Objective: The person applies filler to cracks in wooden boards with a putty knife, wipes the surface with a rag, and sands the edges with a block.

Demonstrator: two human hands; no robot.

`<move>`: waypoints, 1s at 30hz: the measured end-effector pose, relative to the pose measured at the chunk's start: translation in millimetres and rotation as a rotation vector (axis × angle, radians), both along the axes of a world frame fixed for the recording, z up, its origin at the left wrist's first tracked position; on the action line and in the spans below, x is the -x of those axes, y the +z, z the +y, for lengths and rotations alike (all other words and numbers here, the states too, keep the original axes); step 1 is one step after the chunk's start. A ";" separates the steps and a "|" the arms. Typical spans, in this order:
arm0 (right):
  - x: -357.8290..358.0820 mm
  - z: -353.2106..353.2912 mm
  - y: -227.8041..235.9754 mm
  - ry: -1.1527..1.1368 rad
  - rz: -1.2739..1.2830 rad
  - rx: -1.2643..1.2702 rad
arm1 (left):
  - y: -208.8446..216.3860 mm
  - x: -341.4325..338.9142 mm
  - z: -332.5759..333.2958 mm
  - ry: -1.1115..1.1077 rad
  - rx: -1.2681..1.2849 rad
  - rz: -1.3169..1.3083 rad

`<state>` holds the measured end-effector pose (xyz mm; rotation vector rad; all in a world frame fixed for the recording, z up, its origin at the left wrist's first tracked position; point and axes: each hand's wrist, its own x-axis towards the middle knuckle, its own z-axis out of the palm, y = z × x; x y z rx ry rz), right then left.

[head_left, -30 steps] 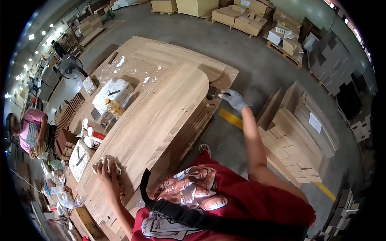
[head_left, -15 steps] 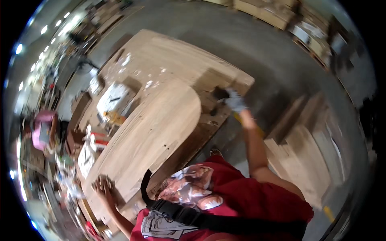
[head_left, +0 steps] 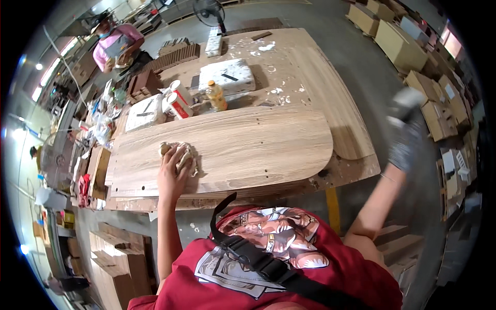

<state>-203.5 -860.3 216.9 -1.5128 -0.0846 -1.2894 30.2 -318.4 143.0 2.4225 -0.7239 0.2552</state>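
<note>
A long wood-grain board (head_left: pixel 232 147) with one rounded end and several small holes lies before me on the worktable. My left hand (head_left: pixel 175 168) presses a crumpled, cream-coloured rag (head_left: pixel 187 159) onto its left part, fingers closed over the cloth. Off to the right, beyond the table corner, my right hand (head_left: pixel 404 147) wears a grey glove and is smeared by motion. It grips a blocky white-and-dark thing (head_left: pixel 405 106), too blurred to name. Behind the board stand a bottle of yellow liquid (head_left: pixel 217 96) and red-and-white containers (head_left: pixel 179 102).
Another board (head_left: pixel 336 98) lies under the long one on the worktable (head_left: pixel 369 164). White-wrapped packs (head_left: pixel 227 76) and brown strips (head_left: pixel 173 58) sit farther back, near a fan (head_left: pixel 209 13). A person in pink (head_left: pixel 119 44) works at far left. Wooden pieces (head_left: pixel 116 263) are stacked lower left.
My view has turned, so the board now lies across it. My right hand has left the table corner and swung out to the right with the blocky thing. My left hand stays on the rag.
</note>
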 end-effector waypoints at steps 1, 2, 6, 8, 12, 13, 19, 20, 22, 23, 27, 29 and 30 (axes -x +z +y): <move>-48.9 44.8 1.0 -0.126 0.214 0.179 | 0.2 -1.7 1.3 -0.026 0.007 -0.028; -86.2 61.8 -14.4 0.050 0.275 0.138 | 1.2 -1.7 0.1 -0.019 0.029 -0.006; -185.4 121.9 -36.1 -0.122 0.700 0.827 | 7.1 -0.3 -1.1 -0.019 0.089 0.015; -216.5 138.7 -43.3 -0.125 0.792 0.883 | 6.6 -1.4 1.7 -0.014 0.087 0.022; -240.8 161.6 -46.3 0.000 0.938 0.983 | 2.6 -5.6 10.6 -0.002 0.067 0.023; -239.1 167.0 -44.0 0.021 0.944 1.005 | 5.8 -4.3 10.4 0.001 0.065 0.033; -240.9 171.0 -49.3 -0.083 0.932 0.984 | 9.8 -5.3 12.9 0.000 0.075 0.059; -243.7 181.5 -48.5 -0.119 0.870 1.084 | 8.7 -5.5 15.0 0.003 0.063 0.052; -245.2 178.7 -42.7 -0.092 0.822 1.174 | 6.9 -6.7 11.9 -0.003 0.078 0.065; -243.1 171.2 -41.5 -0.094 0.822 1.175 | 5.6 -6.8 11.2 -0.008 0.080 0.061; -240.9 178.2 -36.7 -0.164 0.941 0.942 | 6.2 -13.5 17.3 -0.037 0.099 0.085; -250.6 203.0 -34.3 -0.189 0.867 1.158 | 3.9 -13.0 19.9 -0.044 0.113 0.093; -251.0 194.5 -38.9 -0.165 0.751 1.143 | 5.4 -11.4 19.7 -0.059 0.128 0.107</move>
